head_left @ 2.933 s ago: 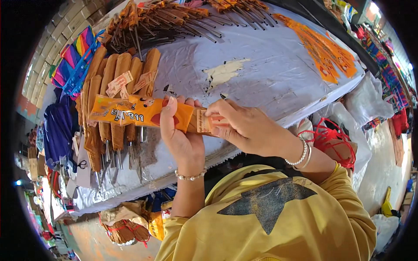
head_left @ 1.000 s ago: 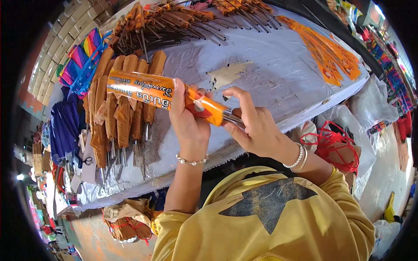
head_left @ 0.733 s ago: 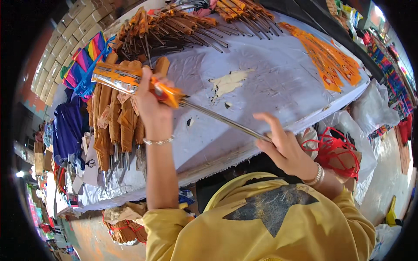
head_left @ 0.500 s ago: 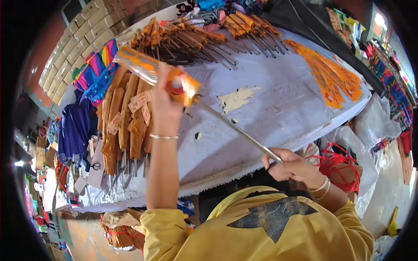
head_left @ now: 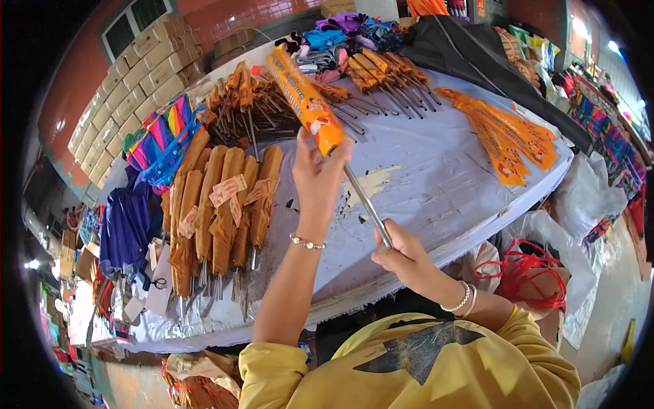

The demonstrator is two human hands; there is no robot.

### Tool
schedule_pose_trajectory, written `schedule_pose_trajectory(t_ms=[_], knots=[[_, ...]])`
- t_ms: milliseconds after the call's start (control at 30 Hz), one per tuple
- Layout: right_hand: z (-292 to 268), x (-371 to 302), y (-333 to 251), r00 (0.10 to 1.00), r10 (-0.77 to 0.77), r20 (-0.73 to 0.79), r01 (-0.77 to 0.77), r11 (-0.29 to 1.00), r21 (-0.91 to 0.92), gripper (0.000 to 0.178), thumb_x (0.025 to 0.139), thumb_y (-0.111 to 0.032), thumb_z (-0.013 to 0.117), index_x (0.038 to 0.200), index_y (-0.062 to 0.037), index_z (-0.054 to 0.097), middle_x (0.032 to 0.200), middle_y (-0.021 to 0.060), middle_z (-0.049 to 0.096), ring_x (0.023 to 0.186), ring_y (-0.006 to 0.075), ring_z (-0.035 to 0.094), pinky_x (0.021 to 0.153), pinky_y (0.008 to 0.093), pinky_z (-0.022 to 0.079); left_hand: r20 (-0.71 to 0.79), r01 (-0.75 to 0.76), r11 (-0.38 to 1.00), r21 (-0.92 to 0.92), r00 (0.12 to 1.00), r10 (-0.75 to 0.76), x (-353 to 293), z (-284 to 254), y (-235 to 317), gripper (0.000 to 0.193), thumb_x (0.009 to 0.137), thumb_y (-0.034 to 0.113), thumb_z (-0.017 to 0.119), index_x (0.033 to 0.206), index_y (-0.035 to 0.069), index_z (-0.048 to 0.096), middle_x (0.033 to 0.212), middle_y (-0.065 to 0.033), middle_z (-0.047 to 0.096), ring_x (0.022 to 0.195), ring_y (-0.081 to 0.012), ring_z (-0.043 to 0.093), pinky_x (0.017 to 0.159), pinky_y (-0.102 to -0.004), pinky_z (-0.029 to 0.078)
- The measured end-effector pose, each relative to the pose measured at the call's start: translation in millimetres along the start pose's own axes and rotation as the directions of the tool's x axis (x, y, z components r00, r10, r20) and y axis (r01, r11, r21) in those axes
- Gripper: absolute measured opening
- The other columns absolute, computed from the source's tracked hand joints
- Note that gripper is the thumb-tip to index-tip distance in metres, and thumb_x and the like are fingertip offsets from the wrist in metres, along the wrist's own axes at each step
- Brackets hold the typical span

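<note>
The orange-sleeved roll [head_left: 303, 99] was held slantwise above the desk [head_left: 436, 146], its sleeved end pointing toward the far edge and its metal shaft [head_left: 366, 201] running down toward the person. The left hand [head_left: 319, 163] was grasping the lower end of the sleeve, where the shaft came out. The right hand [head_left: 405, 258] was closed around the shaft near its bare end, close to the desk's near edge.

Left of the hands lay a row of brown rolls [head_left: 264, 218] side by side, their metal shafts toward the person and small printed labels [head_left: 227, 190] on several. A rainbow-striped bundle [head_left: 167, 136] and dark blue cloth [head_left: 125, 228] were beyond and beside them. Behind the held roll, many orange-and-brown bundles [head_left: 371, 71] lay along the desk's far side, shafts outward. Flat orange sleeves [head_left: 504, 140] were fanned out on the right, near black cloth [head_left: 470, 51].
</note>
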State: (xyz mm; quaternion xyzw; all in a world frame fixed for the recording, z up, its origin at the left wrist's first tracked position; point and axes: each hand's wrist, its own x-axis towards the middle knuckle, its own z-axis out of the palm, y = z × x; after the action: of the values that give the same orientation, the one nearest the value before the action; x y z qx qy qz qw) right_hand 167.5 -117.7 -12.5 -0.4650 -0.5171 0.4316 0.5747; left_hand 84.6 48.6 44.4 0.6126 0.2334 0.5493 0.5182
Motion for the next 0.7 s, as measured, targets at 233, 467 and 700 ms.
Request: schedule_pose_trajectory(t_ms=[233,467,700], knots=[[-3.1,-2.3,-6.1,0.995,0.069,0.066,-0.087,0.937,0.34,0.018,0.083,-0.008,0.054,0.091,-0.008,0.038,0.062,-0.005,0.033,0.052,0.003,0.028,0.046,0.0216,0.02,0.033,-0.068,0.989,-0.133,0.997,0.073,5.7,-7.3,-8.9,0.05,0.092,0.011,0.053,0.138,0.002,0.036,0.102,-0.0084,0.062,0.076,-0.0179,0.066,0.065,-0.0275,0.053],[-11.2,-4.7,-7.9,0.986,0.058,0.159,-0.139,0.808,0.573,0.019,0.077,-0.008,0.056,0.088,-0.0087,0.04,0.063,-0.0044,0.033,0.051,0.0041,0.028,0.045,0.0209,0.02,0.382,-0.67,0.508,0.541,0.734,0.562,6.7,-25.9,-21.7,0.043,0.091,0.005,0.051,0.133,-0.002,0.043,0.098,-0.0078,0.064,0.068,-0.0137,0.065,0.064,-0.0231,0.051],[-11.9,-5.4,-4.0,0.993,0.034,0.113,-0.089,0.844,0.528,0.019,0.077,-0.007,0.055,0.089,-0.0082,0.04,0.064,-0.0047,0.033,0.052,0.004,0.029,0.045,0.0211,0.02,0.055,0.108,0.918,0.382,0.989,-0.139,-5.8,3.2,-2.6,0.045,0.086,-0.001,0.051,0.13,-0.005,0.042,0.095,-0.0155,0.065,0.077,-0.0152,0.066,0.066,-0.0265,0.053]])
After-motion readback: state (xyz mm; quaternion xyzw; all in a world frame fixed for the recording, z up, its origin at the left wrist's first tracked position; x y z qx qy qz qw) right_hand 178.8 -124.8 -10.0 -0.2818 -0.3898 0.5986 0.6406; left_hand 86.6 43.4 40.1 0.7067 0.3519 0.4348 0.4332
